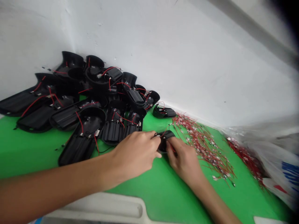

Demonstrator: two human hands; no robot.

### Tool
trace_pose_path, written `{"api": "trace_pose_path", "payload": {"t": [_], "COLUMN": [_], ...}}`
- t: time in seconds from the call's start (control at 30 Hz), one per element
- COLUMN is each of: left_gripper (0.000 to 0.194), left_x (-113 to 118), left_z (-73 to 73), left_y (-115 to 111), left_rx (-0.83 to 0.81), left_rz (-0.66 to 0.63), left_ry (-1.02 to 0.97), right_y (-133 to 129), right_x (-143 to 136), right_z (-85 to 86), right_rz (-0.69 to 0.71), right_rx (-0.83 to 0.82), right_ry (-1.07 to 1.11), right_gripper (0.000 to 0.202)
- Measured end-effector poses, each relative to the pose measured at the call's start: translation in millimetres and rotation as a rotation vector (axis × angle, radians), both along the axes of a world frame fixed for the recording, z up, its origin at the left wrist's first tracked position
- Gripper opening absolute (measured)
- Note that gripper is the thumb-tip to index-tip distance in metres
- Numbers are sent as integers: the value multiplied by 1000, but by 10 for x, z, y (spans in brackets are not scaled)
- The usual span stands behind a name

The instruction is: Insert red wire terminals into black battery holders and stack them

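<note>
Between my two hands, over the green table, is a black plastic housing point(166, 135) with a thin red wire at it. My left hand point(137, 152) is closed on its left side, the fingertips partly hidden behind the hand. My right hand point(183, 155) pinches at its right side, close to the red wire; whether it grips the wire or the shell's edge I cannot tell. Just behind lies another black housing point(164, 112) with a red wire loop. To the left, a heap of similar black housings point(79, 137) with red wires and small white connectors reaches close to my left forearm.
A spread of loose red wires point(205, 146) with small metal ends lies to the right. Farther right, more red wires point(247, 158) sit by a clear plastic bag point(273, 161). A white wall point(163, 56) stands behind the green tabletop point(168, 199). A pale moulded tray point(105, 202) is at the front.
</note>
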State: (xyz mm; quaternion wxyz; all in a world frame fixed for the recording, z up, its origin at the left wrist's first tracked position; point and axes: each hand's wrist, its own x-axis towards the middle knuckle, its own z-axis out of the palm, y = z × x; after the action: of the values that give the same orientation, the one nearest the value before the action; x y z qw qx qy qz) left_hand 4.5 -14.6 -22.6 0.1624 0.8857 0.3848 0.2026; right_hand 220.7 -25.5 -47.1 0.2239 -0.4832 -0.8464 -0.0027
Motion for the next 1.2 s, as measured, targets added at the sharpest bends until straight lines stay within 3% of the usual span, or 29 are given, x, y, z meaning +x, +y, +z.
{"api": "trace_pose_path", "payload": {"t": [0.2,0.63,1.0,1.2], "left_gripper": [12,14,9,15], "left_x": [21,35,-63,-88], "left_z": [-40,-16,72,30], "left_y": [-1,-23,36,38], "left_rx": [34,32,96,198], "left_rz": [-71,-3,-47,-90], "left_ry": [-29,8,43,60], "right_y": [-11,-10,46,49], "right_x": [2,-3,15,60], "right_z": [8,48,100,174], "right_rz": [-2,-15,3,45], "right_rx": [-10,-53,-188,-300], "right_ry": [1,-82,-2,25], "right_gripper": [18,20,17,16]}}
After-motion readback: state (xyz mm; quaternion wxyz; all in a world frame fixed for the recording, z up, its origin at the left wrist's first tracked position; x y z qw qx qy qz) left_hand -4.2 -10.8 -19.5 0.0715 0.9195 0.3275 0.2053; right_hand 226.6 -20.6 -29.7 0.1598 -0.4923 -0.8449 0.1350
